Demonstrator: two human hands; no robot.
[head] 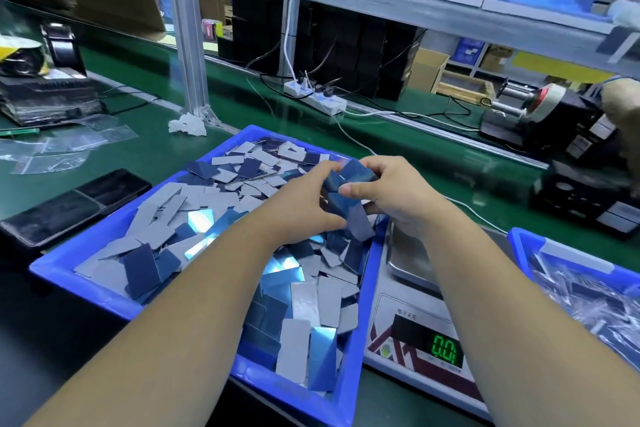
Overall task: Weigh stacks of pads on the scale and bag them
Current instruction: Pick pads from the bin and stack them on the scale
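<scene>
The blue tray (pixel 86 282) in front of me was heaped with loose pads (pixel 221 204), grey on one face, shiny blue on the other, lying every which way. To its right stood the scale (pixel 408 333), touching the tray's edge, its steel pan (pixel 405 260) bare where I could see it and the green display (pixel 446 348) reading zero. Further right, a second blue bin (pixel 519 243) held clear bags (pixel 588 302) with dark pieces inside them.

All this sat on a green belt (pixel 166 149). A black phone (pixel 69 206) lay left of the tray, with empty clear bags (pixel 65 146) beyond it. A white power strip (pixel 315 95) with plugged-in cables lay across the belt near an aluminium post (pixel 188 28), and a tape dispenser (pixel 530 104) stood at the far right. Behind were shelves of black boxes and cardboard cartons.

My left hand (pixel 304 204) and right hand (pixel 394 191) met over the tray's far right corner, both curled round a small stack of pads (pixel 349 198) held above the heap. My left fingers closed on the stack's left side, thumb below. My right thumb pressed its front face, the other fingers wrapped over the top and back. The lowest pad of the stack hung down toward the heap.
</scene>
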